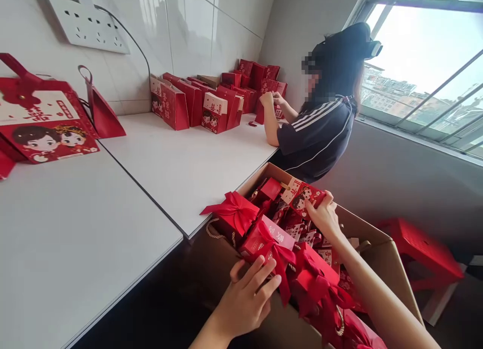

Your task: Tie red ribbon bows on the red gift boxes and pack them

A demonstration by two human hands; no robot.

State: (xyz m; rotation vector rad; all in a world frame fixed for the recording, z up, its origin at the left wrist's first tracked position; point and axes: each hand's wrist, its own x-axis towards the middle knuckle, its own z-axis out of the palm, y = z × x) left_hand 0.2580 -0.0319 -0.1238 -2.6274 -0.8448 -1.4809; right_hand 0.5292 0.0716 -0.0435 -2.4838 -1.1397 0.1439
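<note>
An open cardboard box (388, 258) sits below the table edge, full of red gift boxes with ribbon bows and small red packets. My left hand (245, 301) has its fingers curled around a red bow-tied gift box (266, 241) at the box's near side. My right hand (324, 215) reaches into the far side and pinches a small red packet with a cartoon couple (304, 194). Another bow-tied red box (234, 213) lies at the carton's left corner.
A white table (113, 218) runs to the left, with red gift bags (41, 122) at its far left and a row of red bags (211, 105) along the tiled wall. A seated person (320, 122) handles bags at the far end. A red stool (418, 248) stands right.
</note>
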